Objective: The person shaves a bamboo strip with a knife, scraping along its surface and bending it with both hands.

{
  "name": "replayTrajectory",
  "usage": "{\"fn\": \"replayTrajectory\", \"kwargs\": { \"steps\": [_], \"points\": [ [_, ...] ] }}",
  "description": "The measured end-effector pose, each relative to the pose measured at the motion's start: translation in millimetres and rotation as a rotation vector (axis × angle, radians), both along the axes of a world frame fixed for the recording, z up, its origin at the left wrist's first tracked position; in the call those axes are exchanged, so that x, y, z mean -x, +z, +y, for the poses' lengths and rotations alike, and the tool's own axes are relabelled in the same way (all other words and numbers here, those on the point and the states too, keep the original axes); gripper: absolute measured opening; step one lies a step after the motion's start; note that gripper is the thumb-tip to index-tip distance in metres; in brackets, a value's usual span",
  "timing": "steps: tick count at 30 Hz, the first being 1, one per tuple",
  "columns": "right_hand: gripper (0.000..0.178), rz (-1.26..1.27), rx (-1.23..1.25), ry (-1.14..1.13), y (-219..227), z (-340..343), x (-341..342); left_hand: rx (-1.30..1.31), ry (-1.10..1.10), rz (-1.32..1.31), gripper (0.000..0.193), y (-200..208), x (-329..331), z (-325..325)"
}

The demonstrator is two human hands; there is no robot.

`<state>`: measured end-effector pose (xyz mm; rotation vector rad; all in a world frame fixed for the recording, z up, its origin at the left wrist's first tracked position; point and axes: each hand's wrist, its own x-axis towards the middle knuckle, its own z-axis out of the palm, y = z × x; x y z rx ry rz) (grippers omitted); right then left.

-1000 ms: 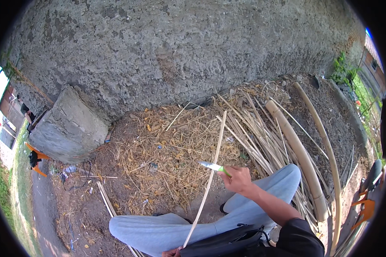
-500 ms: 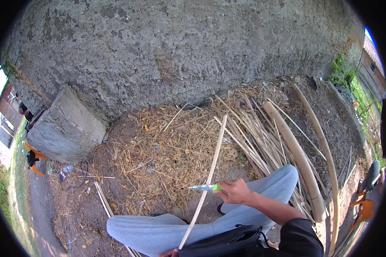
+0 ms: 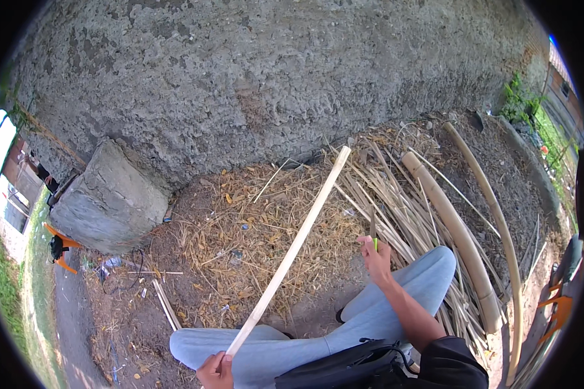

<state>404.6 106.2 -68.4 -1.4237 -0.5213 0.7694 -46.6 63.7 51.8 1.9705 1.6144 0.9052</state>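
Observation:
My left hand [image 3: 215,371] is closed around the lower end of a long pale bamboo strip [image 3: 292,249], at the near edge over my left thigh. The strip slants up and to the right, its far end raised toward the wall. Over on the right, my right hand [image 3: 377,262] grips a knife [image 3: 372,227] by its green handle, mostly hidden by the fingers. The blade points away from me and stands apart from the strip.
Many split bamboo strips [image 3: 396,220] lie piled at the right, beside a thick bamboo pole [image 3: 444,207] and a thinner curved pole [image 3: 490,194]. Shavings [image 3: 266,240] litter the ground before me. A rough wall [image 3: 292,78] rises behind, with a concrete block [image 3: 113,201] at left.
My left hand has come up and leftward with the strip, which now shows its broader face. My right hand moved up and right, taking the knife off the strip and turning its blade away from me.

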Motion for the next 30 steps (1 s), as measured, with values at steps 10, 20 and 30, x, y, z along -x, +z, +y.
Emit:
{"fn": "replayTrajectory", "kwargs": {
  "steps": [10,20,30],
  "points": [
    [0.038,0.462,-0.382,-0.156,-13,5,-19,-0.125,-0.39,0.211,0.035,-5,-53,147],
    [0.023,0.328,-0.092,-0.244,-38,-2,-38,0.08,-0.465,0.309,0.029,-79,-87,189],
    [0.018,-0.33,0.011,-0.349,-44,6,-29,0.282,-0.19,0.34,0.034,-107,-92,172]
  ]
}}
